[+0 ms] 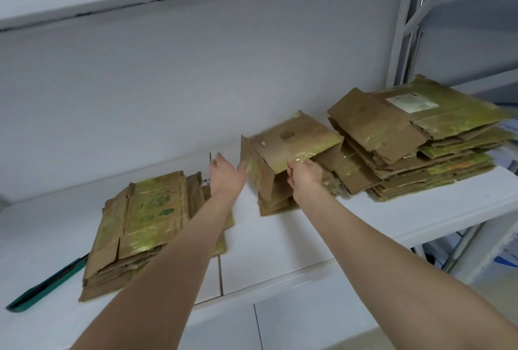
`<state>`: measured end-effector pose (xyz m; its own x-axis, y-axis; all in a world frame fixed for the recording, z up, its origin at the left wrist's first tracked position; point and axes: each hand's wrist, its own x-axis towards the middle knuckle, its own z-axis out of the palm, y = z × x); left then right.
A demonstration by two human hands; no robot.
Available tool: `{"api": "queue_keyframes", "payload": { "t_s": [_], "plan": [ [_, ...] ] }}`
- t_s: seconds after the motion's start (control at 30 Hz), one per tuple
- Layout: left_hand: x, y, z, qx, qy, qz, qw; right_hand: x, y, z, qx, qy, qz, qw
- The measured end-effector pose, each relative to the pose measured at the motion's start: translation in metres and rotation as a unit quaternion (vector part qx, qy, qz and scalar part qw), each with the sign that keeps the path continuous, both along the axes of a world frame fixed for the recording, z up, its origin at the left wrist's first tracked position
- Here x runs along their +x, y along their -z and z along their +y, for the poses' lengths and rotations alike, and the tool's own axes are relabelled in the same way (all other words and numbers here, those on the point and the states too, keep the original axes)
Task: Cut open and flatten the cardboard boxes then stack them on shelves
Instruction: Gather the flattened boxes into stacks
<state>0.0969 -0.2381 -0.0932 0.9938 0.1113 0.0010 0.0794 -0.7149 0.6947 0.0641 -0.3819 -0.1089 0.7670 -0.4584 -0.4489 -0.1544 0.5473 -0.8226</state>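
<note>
At the far left, a flat green bar (pixel 42 285) is seen lying at an angle on the white shelf (pixel 280 254). Just beside it, a left stack (pixel 134 234) of flattened cardboard is laid flat, with taped faces up. The left hand (pixel 227 178) is held above the shelf behind that stack, fingers straight and spread, with nothing gripped. Its thumb is at the left edge of the box (pixel 283 153), though contact cannot be told. The box is stood on the shelf between the two stacks, not yet flat, with its top panel tilted up and its hollow side turned to the front. The front edge of that panel is gripped by the right hand (pixel 304 178), whose fingers are curled round it. Close on the right, a taller right stack (pixel 406 153) is piled untidily, and a white label (pixel 412 103) is borne on its top sheet. A grey post (pixel 412 27) is seen behind it.
</note>
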Motion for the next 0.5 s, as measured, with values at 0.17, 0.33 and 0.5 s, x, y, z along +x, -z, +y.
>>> {"api": "queue_keyframes", "payload": {
  "t_s": [0.17, 0.33, 0.5],
  "plan": [
    [0.001, -0.032, 0.029, -0.241, -0.083, 0.049, 0.966, -0.002, -0.049, 0.024, 0.093, -0.031, -0.088, 0.991],
    [-0.016, -0.042, 0.048, -0.433, -0.053, 0.109, 0.893, -0.008, -0.076, 0.055, 0.126, -0.105, -0.126, 0.978],
    [-0.023, -0.065, 0.082, -0.539, -0.02, 0.121, 0.833, -0.012, -0.082, 0.084, 0.109, -0.172, -0.134, 0.97]
  ]
}}
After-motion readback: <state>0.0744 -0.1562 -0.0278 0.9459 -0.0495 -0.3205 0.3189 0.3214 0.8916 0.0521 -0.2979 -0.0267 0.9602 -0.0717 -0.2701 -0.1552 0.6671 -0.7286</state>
